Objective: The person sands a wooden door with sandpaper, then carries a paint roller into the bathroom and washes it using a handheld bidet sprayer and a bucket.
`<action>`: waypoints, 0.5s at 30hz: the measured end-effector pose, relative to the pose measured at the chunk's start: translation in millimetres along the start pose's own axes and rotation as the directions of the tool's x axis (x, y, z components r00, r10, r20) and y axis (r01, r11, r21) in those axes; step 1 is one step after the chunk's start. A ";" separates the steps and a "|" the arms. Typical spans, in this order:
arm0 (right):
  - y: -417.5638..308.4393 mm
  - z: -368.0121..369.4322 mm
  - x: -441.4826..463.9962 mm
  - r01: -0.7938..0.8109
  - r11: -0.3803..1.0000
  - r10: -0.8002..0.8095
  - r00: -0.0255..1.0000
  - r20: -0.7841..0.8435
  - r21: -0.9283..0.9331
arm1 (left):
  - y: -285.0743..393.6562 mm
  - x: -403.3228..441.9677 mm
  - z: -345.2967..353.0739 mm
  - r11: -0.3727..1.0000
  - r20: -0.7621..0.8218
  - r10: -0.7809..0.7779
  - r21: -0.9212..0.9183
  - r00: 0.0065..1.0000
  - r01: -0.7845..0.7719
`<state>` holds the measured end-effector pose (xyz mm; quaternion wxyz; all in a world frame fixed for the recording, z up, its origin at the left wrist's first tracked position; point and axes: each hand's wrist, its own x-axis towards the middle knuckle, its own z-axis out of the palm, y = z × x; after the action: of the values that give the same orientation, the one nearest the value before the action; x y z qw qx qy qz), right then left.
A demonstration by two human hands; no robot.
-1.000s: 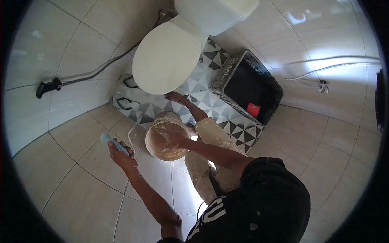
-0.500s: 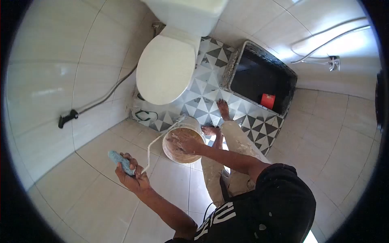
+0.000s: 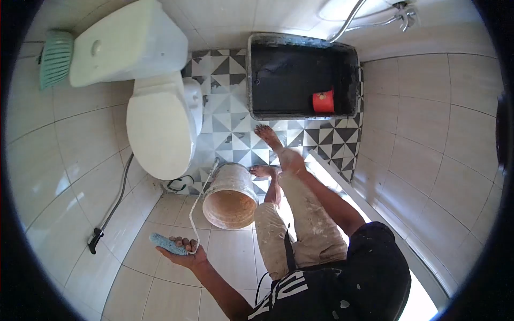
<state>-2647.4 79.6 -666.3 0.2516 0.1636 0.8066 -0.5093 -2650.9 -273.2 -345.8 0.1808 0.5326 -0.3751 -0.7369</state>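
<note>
My left hand point(image 3: 184, 255) is closed round a blue fuzzy paint roller point(image 3: 167, 243). The roller's thin bent white rod point(image 3: 193, 219) runs from the hand up past the left side of a whitish bucket point(image 3: 233, 182). Inside, the bucket is coated brownish and wet-looking. My right hand point(image 3: 292, 160) is over the lower leg, just above the bare feet and right of the bucket. It is smeared by motion and its fingers do not show clearly.
A closed white toilet point(image 3: 160, 134) stands at the left. A black tub point(image 3: 284, 75) holding a red cup point(image 3: 323, 101) sits at the back. A spray hose point(image 3: 126, 182) hangs on the left wall, and a green brush-like item point(image 3: 55, 60) is top left. A flip-flop point(image 3: 179, 183) lies behind the bucket.
My right hand has come out of the bucket and moved right, over the leg. My left hand still grips the roller. The view has turned, showing more of the toilet and tub.
</note>
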 end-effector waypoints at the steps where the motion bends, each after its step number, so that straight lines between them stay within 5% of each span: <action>1: -14.9 -53.7 8.1 0.086 0.969 -0.158 0.937 -0.311 -0.233 | -9.5 0.0 4.3 0.999 0.001 -0.009 0.031 1.000 0.009; 2: 27.8 -88.3 35.6 -0.043 0.983 -0.035 0.908 -0.418 -0.177 | -20.6 2.2 9.3 0.998 0.004 -0.013 0.054 1.000 0.013; 3: 54.9 -113.5 60.9 -0.387 0.819 0.064 0.796 -0.602 -0.424 | -29.5 1.2 15.1 0.998 -0.003 -0.004 0.062 1.000 0.004; 4: 171.1 -134.1 99.3 -0.291 0.693 -0.312 0.703 -0.638 -0.660 | -37.4 -1.6 21.7 0.993 -0.041 0.001 0.121 0.999 0.004; 5: 83.8 -185.1 105.0 -0.430 0.858 0.162 0.746 -0.647 -0.282 | -48.8 -0.4 25.8 0.984 -0.081 0.008 0.176 0.997 0.006; 7: 146.1 -205.6 143.7 -0.579 0.708 0.028 0.595 -0.803 -0.405 | -69.6 9.0 18.4 0.984 -0.105 0.026 0.177 0.994 -0.007; 8: 163.7 -210.5 160.4 -0.577 0.707 0.036 0.607 -0.794 -0.409 | -79.2 14.0 15.4 0.985 -0.113 0.028 0.174 0.993 -0.008; 11: 189.5 -221.2 187.4 -0.726 0.657 0.542 0.642 -0.542 -0.202 | -105.9 25.6 19.5 1.000 -0.240 0.020 0.000 0.971 -0.020; 12: 266.8 -220.2 204.7 -0.607 0.792 0.524 0.735 -0.431 -0.073 | -114.7 30.2 21.6 1.000 -0.232 -0.003 0.008 0.973 0.005; 13: 237.4 -212.1 196.0 -0.469 0.797 0.362 0.875 -0.322 -0.380 | -118.5 30.7 20.1 0.998 -0.162 -0.059 -0.024 0.985 0.055; 14: 264.4 -207.9 198.9 -0.500 0.780 0.383 0.857 -0.345 -0.376 | -120.7 30.0 19.8 0.993 -0.088 -0.113 -0.051 0.990 0.109; 15: 311.5 -197.2 218.2 -0.249 0.917 0.145 0.936 -0.321 -0.312 | -123.8 28.2 21.6 0.995 -0.058 -0.101 -0.001 0.993 0.101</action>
<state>-2711.5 392.7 -951.6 0.2056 0.2711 0.8909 -0.3008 -2664.7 -203.4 -453.1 0.1534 0.5720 -0.3430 -0.7291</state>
